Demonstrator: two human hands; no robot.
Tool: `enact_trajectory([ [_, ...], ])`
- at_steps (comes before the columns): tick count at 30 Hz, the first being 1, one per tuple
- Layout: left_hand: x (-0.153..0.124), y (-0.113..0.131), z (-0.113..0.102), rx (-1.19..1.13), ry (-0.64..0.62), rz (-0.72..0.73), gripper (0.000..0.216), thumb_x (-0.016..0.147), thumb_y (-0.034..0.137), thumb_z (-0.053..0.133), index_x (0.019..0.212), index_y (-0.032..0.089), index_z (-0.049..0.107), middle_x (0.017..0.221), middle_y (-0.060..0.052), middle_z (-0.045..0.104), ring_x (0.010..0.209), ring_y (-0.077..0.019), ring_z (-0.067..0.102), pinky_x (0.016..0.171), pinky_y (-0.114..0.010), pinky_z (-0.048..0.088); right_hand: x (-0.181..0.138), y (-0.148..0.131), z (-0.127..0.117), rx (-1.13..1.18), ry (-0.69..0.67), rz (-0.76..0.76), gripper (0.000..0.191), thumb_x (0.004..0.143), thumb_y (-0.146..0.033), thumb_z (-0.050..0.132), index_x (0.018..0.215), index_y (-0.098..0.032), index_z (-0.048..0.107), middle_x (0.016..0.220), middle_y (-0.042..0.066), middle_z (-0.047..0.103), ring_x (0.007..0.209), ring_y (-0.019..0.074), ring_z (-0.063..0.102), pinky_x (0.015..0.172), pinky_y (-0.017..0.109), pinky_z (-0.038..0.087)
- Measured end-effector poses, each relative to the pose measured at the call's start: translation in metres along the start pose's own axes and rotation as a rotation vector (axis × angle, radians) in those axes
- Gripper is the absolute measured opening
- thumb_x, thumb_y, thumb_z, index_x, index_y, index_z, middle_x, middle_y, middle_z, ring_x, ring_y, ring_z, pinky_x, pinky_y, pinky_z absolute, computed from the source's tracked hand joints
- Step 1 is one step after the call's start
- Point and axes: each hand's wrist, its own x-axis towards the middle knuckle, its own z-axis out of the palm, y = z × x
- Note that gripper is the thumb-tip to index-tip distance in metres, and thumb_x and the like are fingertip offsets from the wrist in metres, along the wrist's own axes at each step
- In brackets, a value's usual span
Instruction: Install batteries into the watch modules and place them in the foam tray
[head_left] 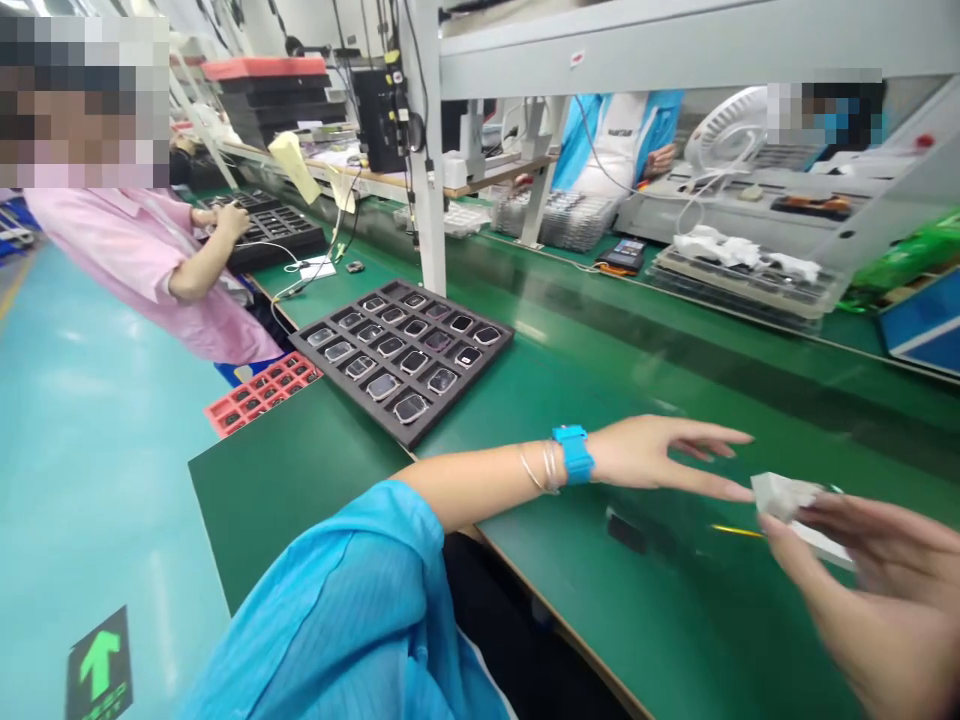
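My left hand [652, 452] reaches across the green bench with its fingers stretched apart, holding nothing. A blue wristband [574, 455] is on that wrist. Between the thumb and fingers of my right hand [892, 590] is a small white block [776, 494], blurred at its edges. The tip of my left thumb is close to this block; whether they touch I cannot tell. A second flat white piece [825, 545] shows under the right fingers, and a thin yellow stick [736, 530] lies beside them. A small dark rectangular piece [626, 530] rests on the bench below my left hand.
A black foam tray [411, 432] of watch-like cases lies left on the bench, near a metal post [433, 200]. Beyond its corner is a red tray [219, 412]. A person in pink [150, 250] works at left. Stacked clear trays [750, 290] stand at the back right.
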Motion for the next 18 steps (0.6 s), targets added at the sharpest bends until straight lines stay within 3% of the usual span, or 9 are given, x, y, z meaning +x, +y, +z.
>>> enact_trajectory([
  [3,0.01,-0.028,0.024,-0.308,-0.072,-0.059,0.059,0.07,0.023,0.081,0.126,0.012,0.067,0.116,-0.01,0.07,0.118,-0.0286,0.063,0.108,-0.043,0.045,-0.015,0.003,0.008,0.081,-0.028,-0.042,0.052,0.051,-0.058,0.085,0.087,-0.027,0.061,0.089,0.015,0.069,0.079,0.0341,0.07,0.085,0.063,0.056],
  [6,0.002,-0.039,0.026,-0.547,-0.009,-0.18,0.059,0.06,0.026,0.089,0.115,0.013,0.072,0.104,-0.01,0.073,0.1,-0.0253,0.069,0.104,-0.047,0.047,-0.024,0.008,0.01,0.053,-0.095,-0.092,0.045,0.066,-0.052,0.078,0.098,-0.023,0.064,0.095,0.01,0.072,0.078,0.0264,0.071,0.081,0.052,0.06],
  [8,-0.006,-0.036,0.022,-0.642,0.044,-0.221,0.052,0.064,0.028,0.088,0.111,0.015,0.072,0.105,-0.01,0.073,0.095,-0.0221,0.069,0.101,-0.046,0.05,-0.026,0.007,0.009,0.078,-0.163,-0.12,0.034,0.077,-0.047,0.072,0.099,-0.022,0.067,0.099,0.009,0.073,0.083,0.023,0.071,0.081,0.045,0.06],
  [11,-0.01,-0.027,0.014,-0.641,0.127,-0.216,0.048,0.066,0.028,0.087,0.109,0.017,0.072,0.109,-0.009,0.073,0.096,-0.0194,0.069,0.1,-0.041,0.051,-0.023,0.002,0.006,0.086,-0.146,-0.222,0.018,0.088,-0.037,0.062,0.091,-0.021,0.07,0.1,0.007,0.074,0.092,0.0209,0.07,0.084,0.039,0.058],
  [18,-0.004,-0.033,0.011,-0.382,0.157,-0.061,0.055,0.055,0.02,0.092,0.106,0.02,0.071,0.102,-0.005,0.075,0.089,-0.0163,0.07,0.083,-0.027,0.057,-0.021,0.002,0.006,0.042,-0.124,-0.405,0.007,0.089,-0.026,0.066,0.088,-0.021,0.071,0.098,0.005,0.074,0.094,0.0176,0.068,0.09,0.035,0.054],
])
